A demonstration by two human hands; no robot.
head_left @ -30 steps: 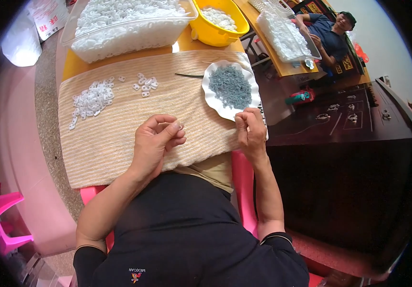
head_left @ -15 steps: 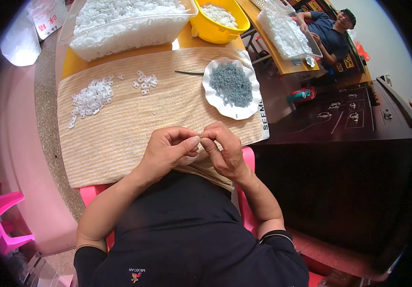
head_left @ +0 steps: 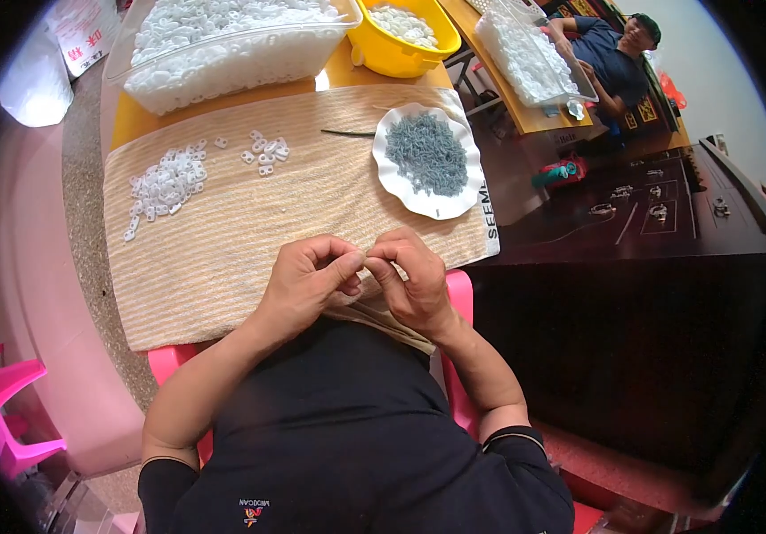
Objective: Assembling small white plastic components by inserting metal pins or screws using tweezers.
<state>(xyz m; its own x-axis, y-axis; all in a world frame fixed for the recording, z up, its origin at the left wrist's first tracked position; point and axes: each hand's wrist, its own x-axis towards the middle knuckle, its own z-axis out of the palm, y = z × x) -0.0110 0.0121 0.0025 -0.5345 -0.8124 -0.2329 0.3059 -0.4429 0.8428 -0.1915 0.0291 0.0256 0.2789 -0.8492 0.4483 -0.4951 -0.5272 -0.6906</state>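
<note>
Head view: left hand (head_left: 310, 278) and right hand (head_left: 412, 283) meet fingertip to fingertip over the striped beige cloth (head_left: 222, 240), pinched shut on something too small to make out; white plastic pieces (head_left: 166, 185) lie far left, white plate of grey bits (head_left: 430, 160) far right

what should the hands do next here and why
Probably finish pressing the two small parts together. The left hand and right hand meet fingertip to fingertip over the striped cloth, pinching something too small to make out. The small white clips and the plate of grey pieces lie untouched.
</note>
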